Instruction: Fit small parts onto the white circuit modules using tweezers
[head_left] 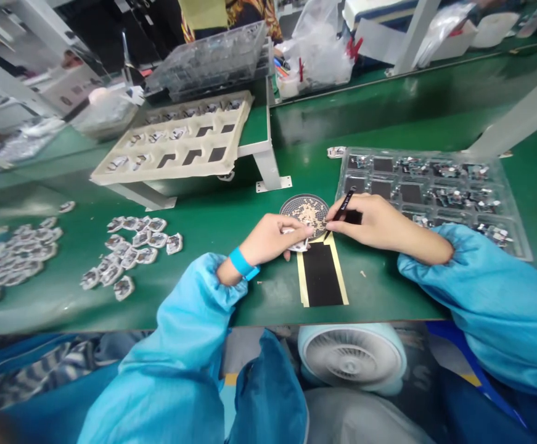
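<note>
My left hand point(272, 237) is closed in a pinch on a small white-edged part point(298, 245) at the top of a black strip with yellow borders point(322, 274). My right hand point(370, 222) grips black tweezers point(342, 208), their tip touching the part beside my left fingers. Just behind both hands lies a round perforated disc point(303, 208) with small golden pieces on it. Both arms wear blue sleeves, and a blue band circles my left wrist.
A clear tray of small circuit parts point(434, 191) sits at the right. Several loose white-edged parts point(129, 253) lie at the left. A beige compartment tray point(176, 142) rests on a white stand behind. A small fan point(351, 357) sits below the green table edge.
</note>
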Available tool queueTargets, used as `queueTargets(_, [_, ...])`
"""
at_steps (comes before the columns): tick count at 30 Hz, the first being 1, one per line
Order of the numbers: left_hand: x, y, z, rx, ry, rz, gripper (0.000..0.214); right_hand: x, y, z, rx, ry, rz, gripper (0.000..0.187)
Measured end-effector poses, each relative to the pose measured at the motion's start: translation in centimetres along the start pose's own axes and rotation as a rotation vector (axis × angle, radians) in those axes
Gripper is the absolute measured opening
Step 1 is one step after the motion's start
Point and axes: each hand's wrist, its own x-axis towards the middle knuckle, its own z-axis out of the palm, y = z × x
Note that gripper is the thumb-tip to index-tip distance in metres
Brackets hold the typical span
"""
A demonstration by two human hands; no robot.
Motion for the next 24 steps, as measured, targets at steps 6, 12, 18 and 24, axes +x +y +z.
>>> queueTargets(6, [-0.66,-1.03,0.6,-0.143,0.008,-0.003,0.032,0.01,-0.06,0.19,0.022,-0.007,0.032,0.018])
queueTargets(12, [-0.83,-0.69,0.34,-0.163,-0.042,-0.027,0.023,0.06,0.09,0.26,0.015,-0.01,0.021,0.018])
queueTargets(18, [-0.79,-1.34,0.23,-0.37,-0.074,-0.016,0.033,0.17,0.2,0.45,-0.006,-0.001,-0.005,0.016])
queueTargets(24, [-1.0,-1.19,0.11,-0.284,-0.087,-0.017,0.021,0.1,0.27,0.59,-0.002,0.007,0.0,0.014])
